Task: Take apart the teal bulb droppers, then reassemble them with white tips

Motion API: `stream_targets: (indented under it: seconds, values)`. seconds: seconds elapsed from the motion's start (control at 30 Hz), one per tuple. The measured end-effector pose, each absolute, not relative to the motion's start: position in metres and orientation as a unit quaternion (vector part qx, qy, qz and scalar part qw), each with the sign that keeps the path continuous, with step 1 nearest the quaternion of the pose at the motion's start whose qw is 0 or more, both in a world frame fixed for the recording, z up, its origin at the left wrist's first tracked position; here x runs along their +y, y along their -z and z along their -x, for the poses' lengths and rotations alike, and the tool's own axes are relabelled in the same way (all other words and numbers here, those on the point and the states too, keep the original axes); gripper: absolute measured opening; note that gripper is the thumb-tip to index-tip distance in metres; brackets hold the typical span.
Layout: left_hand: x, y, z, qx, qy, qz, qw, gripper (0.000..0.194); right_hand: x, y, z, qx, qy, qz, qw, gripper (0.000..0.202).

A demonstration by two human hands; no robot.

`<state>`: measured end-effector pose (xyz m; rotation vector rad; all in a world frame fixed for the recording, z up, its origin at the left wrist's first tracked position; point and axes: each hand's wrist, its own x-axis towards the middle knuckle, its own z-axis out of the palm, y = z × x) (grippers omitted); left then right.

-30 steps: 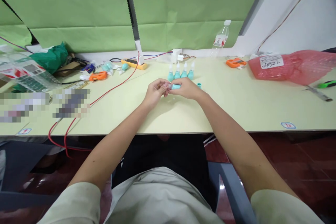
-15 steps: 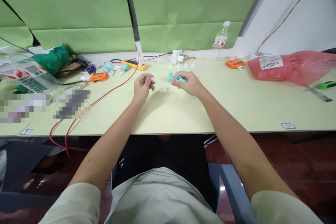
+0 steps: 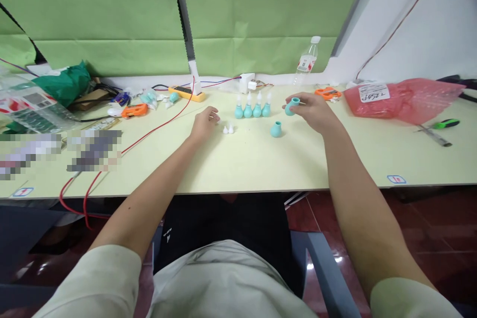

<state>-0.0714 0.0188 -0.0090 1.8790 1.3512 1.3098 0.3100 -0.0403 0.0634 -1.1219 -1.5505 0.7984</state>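
My right hand (image 3: 307,109) is closed around a light teal rubber bulb (image 3: 291,107), whose open neck points up. Below and left of it, another teal bulb (image 3: 276,130) without a tip stands on the table. Several teal bulbs with clear pointed nozzles (image 3: 252,108) stand upright in a row between my hands. Near the fingers of my left hand (image 3: 207,121), two small white nozzle tips (image 3: 228,129) stand on the tabletop, apart from the hand. The left fingers are curled together; what they pinch, if anything, is too small to make out.
A plastic bottle (image 3: 307,59) stands at the back. Orange tools (image 3: 134,111), a yellow meter (image 3: 186,93) and a green bag (image 3: 69,82) lie left, with a red cable (image 3: 156,130) crossing the table (image 3: 242,169). To the right are a red plastic package (image 3: 402,102) and a green-handled tool (image 3: 446,124).
My right hand has moved right with a bulb, uncovering the row and the separate bulb. My left hand has shifted slightly; the white piece seen in its fingers is no longer clearly visible.
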Motion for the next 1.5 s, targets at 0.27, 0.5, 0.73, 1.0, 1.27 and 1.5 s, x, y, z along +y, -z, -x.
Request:
stream_targets:
  seconds: [0.27,0.5,0.73,1.0,1.27,1.5]
  values:
    - [0.018,0.002,0.056,0.487,-0.43,-0.724,0.231,0.005,-0.048,-0.038,-0.353,-0.655,-0.373,0.54,0.375,0.035]
    - [0.005,0.003,0.059,0.511,-0.381,-0.749,0.184,0.021,-0.05,-0.04,-0.344,-0.663,-0.397,0.556,0.306,0.042]
    - [-0.003,0.001,0.057,0.5,-0.358,-0.773,0.158,0.023,-0.048,-0.036,-0.346,-0.671,-0.395,0.547,0.306,0.042]
    - [-0.005,-0.003,0.058,0.488,-0.351,-0.786,0.142,0.023,-0.047,-0.036,-0.344,-0.676,-0.388,0.55,0.3,0.041]
    - [-0.008,-0.005,0.057,0.487,-0.35,-0.787,0.144,0.022,-0.05,-0.038,-0.34,-0.677,-0.383,0.55,0.303,0.043]
    - [-0.012,-0.006,0.056,0.488,-0.366,-0.776,0.16,0.018,-0.049,-0.037,-0.342,-0.675,-0.387,0.55,0.303,0.045]
